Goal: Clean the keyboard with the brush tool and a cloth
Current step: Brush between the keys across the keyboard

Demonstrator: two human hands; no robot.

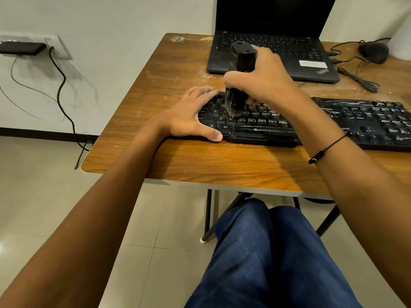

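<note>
A black keyboard lies across the wooden table. My right hand grips a black brush tool held upright, and its grey bristles touch the keys near the keyboard's left end. My left hand lies flat on the keyboard's left end, fingers spread over the keys and thumb against the front edge. No cloth is in view.
An open black laptop stands behind the keyboard. A black mouse with its cable lies at the back right. A charger and cables hang on the wall to the left. My knees in blue jeans are under the table.
</note>
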